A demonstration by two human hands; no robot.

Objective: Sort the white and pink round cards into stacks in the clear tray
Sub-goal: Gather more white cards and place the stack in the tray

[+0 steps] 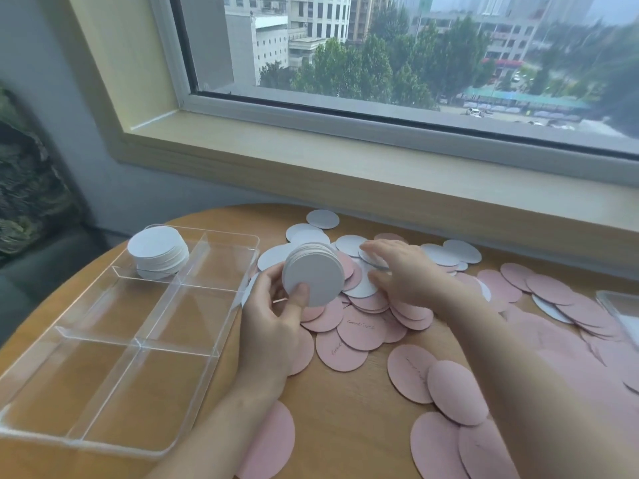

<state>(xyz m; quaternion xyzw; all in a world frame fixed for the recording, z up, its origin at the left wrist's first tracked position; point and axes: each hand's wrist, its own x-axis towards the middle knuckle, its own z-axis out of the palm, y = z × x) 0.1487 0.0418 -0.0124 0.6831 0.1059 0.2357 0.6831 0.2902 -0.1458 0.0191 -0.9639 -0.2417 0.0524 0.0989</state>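
My left hand (pixel 273 316) grips a thick stack of white round cards (pixel 313 273), tilted up above the table, thumb on its face. To its right, my right hand (pixel 401 271) pinches one white card (pixel 371 259) at the heap of loose cards. A clear tray (pixel 221 326) with several compartments lies at the left; its far-left compartment holds a stack of white cards (pixel 157 250). The other compartments hold nothing. Loose white cards (pixel 449 252) lie at the back of the heap. Pink cards (pixel 361 328) spread across the middle and right.
All of this sits on a round wooden table (pixel 349 402) under a window sill (pixel 345 150). A second clear container (pixel 622 305) shows at the right edge. A dark seat (pixel 41 250) stands left of the table. Pink cards reach the table's near edge.
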